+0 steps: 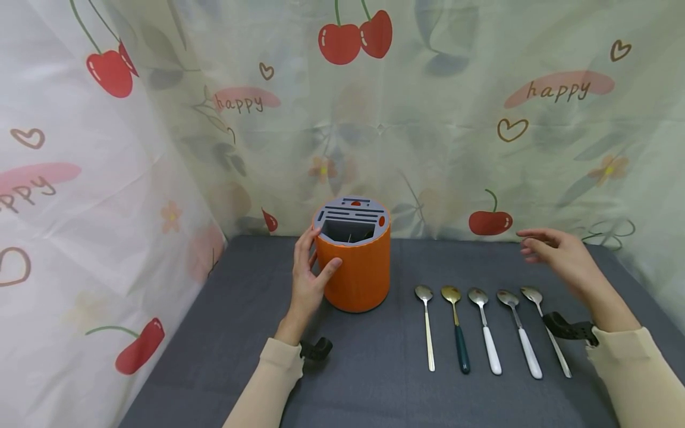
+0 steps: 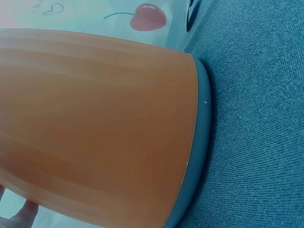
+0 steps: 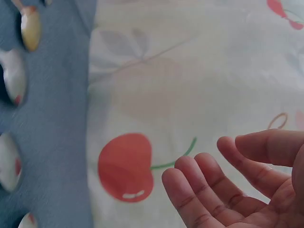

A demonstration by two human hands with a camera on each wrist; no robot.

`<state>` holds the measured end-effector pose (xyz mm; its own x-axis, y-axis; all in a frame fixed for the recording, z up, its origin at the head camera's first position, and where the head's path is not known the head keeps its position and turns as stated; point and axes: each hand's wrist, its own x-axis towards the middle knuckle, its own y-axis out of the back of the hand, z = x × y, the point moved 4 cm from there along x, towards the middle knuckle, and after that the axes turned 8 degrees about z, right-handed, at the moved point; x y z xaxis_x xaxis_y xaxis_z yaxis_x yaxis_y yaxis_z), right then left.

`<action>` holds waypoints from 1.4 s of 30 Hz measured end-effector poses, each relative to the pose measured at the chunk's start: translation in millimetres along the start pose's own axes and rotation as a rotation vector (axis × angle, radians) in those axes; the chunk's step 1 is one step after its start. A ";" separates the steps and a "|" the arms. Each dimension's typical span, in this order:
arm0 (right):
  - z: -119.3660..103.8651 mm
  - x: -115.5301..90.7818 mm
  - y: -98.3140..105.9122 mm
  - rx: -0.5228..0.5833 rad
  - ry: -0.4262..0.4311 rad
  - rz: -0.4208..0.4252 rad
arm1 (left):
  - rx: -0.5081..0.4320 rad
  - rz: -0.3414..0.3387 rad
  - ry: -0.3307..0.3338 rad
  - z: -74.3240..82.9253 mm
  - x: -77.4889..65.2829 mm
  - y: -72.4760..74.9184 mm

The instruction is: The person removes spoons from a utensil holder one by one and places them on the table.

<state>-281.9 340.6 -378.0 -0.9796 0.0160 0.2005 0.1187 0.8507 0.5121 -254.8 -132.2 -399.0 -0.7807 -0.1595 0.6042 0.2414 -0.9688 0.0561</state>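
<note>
An orange cylindrical utensil holder (image 1: 357,276) with a grey slotted top stands upright on the table. My left hand (image 1: 309,276) rests against its left side, thumb on the front and index fingertip at the rim. In the left wrist view the holder's orange wall (image 2: 104,128) fills much of the picture. My right hand (image 1: 562,258) hovers with nothing in it beyond the spoons at the right, its fingers loosely bent. Several spoons lie in a row: one silver (image 1: 428,333), one gold with a dark green handle (image 1: 461,345), two white-handled (image 1: 489,342), and another silver spoon (image 1: 551,339).
A dark grey cloth (image 1: 241,345) covers the table. Behind it and at the left hang pale curtains (image 1: 374,131) printed with cherries, hearts and "happy". A black strap (image 1: 567,328) sits on the right wrist, above the rightmost spoon in the head view.
</note>
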 end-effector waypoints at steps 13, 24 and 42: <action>-47.4 -7.7 -12.0 0.140 0.121 0.048 | 0.000 0.001 -0.009 -0.3 -0.1 0.5; -77.9 -11.4 -29.1 0.171 0.192 0.010 | -0.010 0.001 -0.007 -0.8 -0.3 0.3; -122.0 -5.0 -57.4 0.176 0.223 -0.037 | 0.011 0.008 -0.014 -37.7 1.9 -0.5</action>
<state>-264.0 227.6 -306.5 -0.9205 -0.1159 0.3732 0.0347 0.9270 0.3734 -278.2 -139.2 -427.9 -0.7708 -0.1643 0.6155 0.2536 -0.9655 0.0599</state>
